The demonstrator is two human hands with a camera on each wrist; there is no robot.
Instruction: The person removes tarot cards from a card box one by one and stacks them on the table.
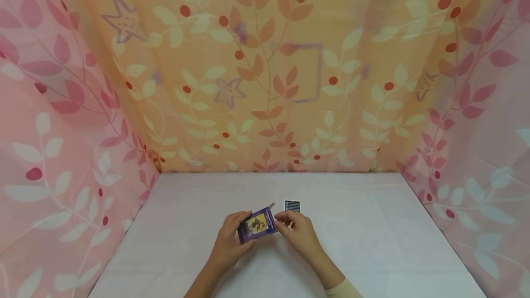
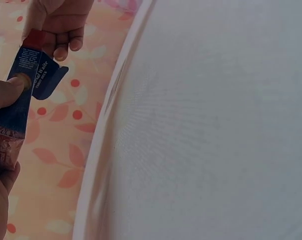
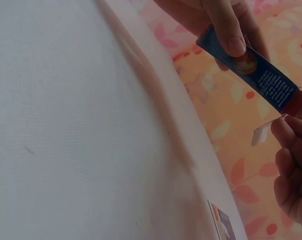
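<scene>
Box axis: your purple-blue rectangular cardboard box (image 1: 256,226) is slanting rightward, flapped end (image 1: 270,219) facing your right hand (image 1: 301,233) (the nearer)
Left hand (image 1: 230,237): clasping its sides
Right hand: pinching that end

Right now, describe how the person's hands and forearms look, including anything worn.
The left hand and right hand are ungloved, with no rings visible. A plain, pale cream sleeve ends on the right forearm; no sleeve shows on the left forearm.
</scene>
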